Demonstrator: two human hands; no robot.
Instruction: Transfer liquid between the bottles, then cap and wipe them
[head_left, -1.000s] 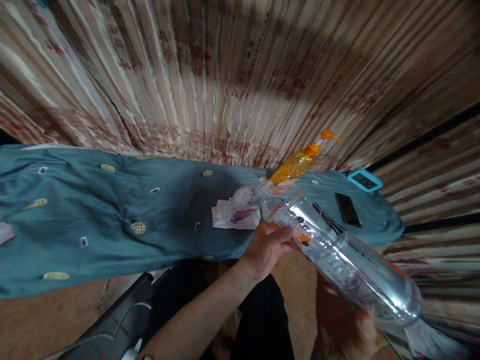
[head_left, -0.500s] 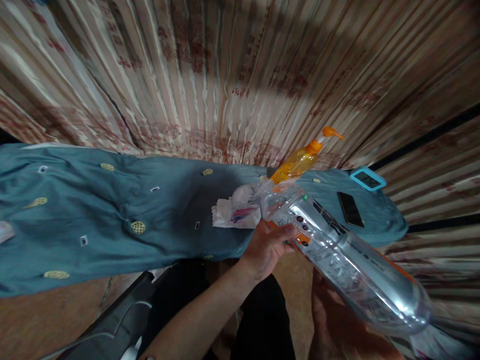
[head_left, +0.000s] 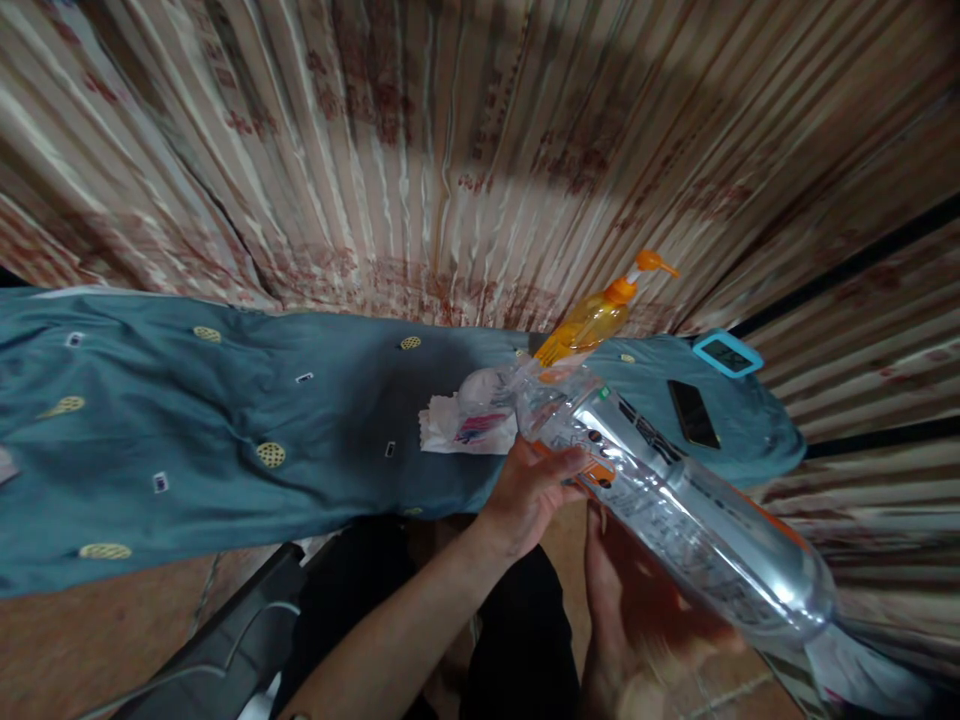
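Observation:
My left hand [head_left: 536,490] is closed around the neck end of a large clear plastic bottle [head_left: 697,530] with a silver and orange label. The bottle slants down to the right, and thin clear plastic shows around its upper end. Just under the bottle is my right hand [head_left: 645,600], smeared by motion. Its fingers are partly hidden, and I cannot tell whether it touches the bottle. Behind the bottle's upper end stands an orange pump bottle [head_left: 589,325] of yellow liquid. A crumpled white and pink wrapper [head_left: 461,425] lies to the left of my left hand.
A teal patterned cloth [head_left: 202,420] covers the long surface ahead. On its right part lie a dark phone [head_left: 693,413] and a blue-framed digital clock [head_left: 727,353]. A pleated floral curtain [head_left: 450,160] hangs behind. A grey case with a cable [head_left: 217,630] sits at lower left.
My right hand has moved left beneath the bottle. The bottle's lower end has shifted slightly left and up, while my left hand keeps its hold. The whole view has shifted slightly.

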